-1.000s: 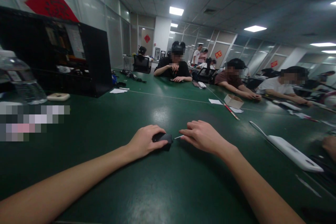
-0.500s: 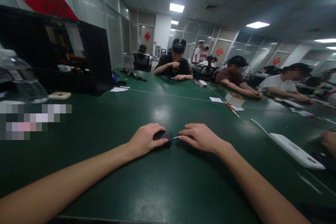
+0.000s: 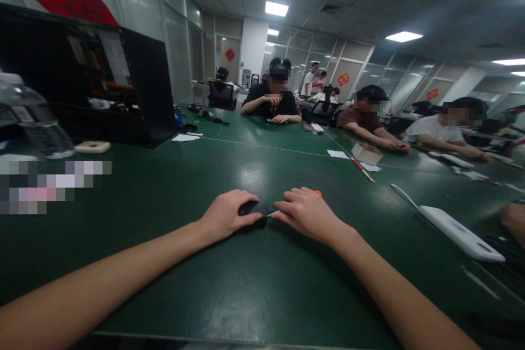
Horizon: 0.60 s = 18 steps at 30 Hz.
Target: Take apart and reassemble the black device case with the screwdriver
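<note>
A small black box-shaped object rests on the green table at the middle of the view. My left hand is closed around its left side, thumb in front and fingers over the far side. In my right hand is a screwdriver with a thin metal shaft and an orange handle end showing behind the knuckles. Its tip meets the right end of the black object, near my left thumb. The exact contact point is too small to make out.
On the left stand an open black computer case and a clear plastic bottle. A white power strip lies at the right. Farther off are a small open box and papers. Several people sit around the table.
My right hand has shifted slightly left and turned, so the screwdriver's orange end now shows. My left hand and the black object stay nearly in place.
</note>
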{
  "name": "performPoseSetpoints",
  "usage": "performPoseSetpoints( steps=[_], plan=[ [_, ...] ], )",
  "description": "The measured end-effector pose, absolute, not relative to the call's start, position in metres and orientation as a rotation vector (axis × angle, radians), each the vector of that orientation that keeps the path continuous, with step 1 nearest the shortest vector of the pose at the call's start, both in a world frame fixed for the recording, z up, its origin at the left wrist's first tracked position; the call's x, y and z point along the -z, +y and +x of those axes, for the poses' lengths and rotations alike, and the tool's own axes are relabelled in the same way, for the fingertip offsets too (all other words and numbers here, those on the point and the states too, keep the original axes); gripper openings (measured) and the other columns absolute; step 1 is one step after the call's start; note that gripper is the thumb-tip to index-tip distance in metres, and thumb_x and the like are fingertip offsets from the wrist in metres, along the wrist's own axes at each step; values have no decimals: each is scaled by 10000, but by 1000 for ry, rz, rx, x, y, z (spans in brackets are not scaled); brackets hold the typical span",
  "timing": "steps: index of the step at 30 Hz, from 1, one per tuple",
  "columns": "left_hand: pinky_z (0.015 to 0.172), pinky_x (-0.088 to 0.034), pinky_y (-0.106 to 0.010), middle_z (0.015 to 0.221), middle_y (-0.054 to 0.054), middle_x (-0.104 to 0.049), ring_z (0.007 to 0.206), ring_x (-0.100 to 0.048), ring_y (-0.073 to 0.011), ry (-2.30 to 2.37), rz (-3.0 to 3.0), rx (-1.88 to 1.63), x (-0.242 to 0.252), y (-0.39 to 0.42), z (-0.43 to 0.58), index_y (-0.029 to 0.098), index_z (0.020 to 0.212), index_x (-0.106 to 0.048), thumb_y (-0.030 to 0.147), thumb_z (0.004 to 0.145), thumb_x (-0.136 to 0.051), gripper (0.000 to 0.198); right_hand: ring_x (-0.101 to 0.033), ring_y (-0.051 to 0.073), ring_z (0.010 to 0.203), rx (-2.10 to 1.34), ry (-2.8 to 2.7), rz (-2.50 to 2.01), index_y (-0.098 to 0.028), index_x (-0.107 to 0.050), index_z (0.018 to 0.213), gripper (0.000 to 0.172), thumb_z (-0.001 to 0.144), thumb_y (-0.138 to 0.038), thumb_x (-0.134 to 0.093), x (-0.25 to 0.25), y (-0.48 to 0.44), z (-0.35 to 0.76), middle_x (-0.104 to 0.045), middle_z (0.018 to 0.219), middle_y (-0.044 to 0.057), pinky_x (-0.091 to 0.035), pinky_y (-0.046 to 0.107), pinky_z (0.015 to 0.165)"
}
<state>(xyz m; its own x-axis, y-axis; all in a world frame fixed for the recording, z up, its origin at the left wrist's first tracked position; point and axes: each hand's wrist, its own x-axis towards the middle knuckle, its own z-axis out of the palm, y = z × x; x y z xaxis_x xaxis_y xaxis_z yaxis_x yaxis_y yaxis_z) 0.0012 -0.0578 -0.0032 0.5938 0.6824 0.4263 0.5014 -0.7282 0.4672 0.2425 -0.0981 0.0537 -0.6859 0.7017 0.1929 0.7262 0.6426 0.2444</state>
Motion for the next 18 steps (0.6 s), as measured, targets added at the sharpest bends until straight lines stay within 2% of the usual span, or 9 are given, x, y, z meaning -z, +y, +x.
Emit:
performPoseSetpoints(
  steps=[4, 6, 13, 18],
  plan=[
    [883, -466, -347, 1069, -60, -708, 983, -628, -232, 951, 2506, -884, 3, -58, 1, 211, 1111, -653, 520, 902, -570, 382, -607, 169, 781, 91, -2789, -1225, -182, -694, 1010, 403, 1044, -416, -368, -39, -90, 246, -671, 879, 73, -376, 277, 690],
    [881, -466, -348, 1058, -61, -706, 974, -626, -231, 954, 2508, -882, 3, -58, 1, 205, 1108, -653, 517, 903, -571, 383, -613, 167, 797, 7, -2799, -1207, -175, -675, 1013, 396, 1053, -388, -344, -35, -89, 244, -672, 902, 70, -398, 271, 706],
    [883, -471, -350, 1086, -67, -701, 986, -633, -228, 945, 2472, -916, 4, -58, 1, 206, 1136, -643, 496, 918, -556, 373, -580, 215, 905, 244, -2774, -1186, -153, -539, 1330, 372, 1042, -293, -349, -41, -92, 242, -636, 1030, 120, -430, 322, 789],
    [889, -465, -352, 1083, -64, -702, 1003, -625, -235, 895, 2530, -857, 1, -61, 2, 209, 1132, -643, 500, 908, -571, 374, -577, 206, 850, 435, -2813, -1169, -193, -591, 1299, 341, 1014, -199, -405, -44, -88, 247, -644, 965, 111, -413, 306, 743]
  ],
)
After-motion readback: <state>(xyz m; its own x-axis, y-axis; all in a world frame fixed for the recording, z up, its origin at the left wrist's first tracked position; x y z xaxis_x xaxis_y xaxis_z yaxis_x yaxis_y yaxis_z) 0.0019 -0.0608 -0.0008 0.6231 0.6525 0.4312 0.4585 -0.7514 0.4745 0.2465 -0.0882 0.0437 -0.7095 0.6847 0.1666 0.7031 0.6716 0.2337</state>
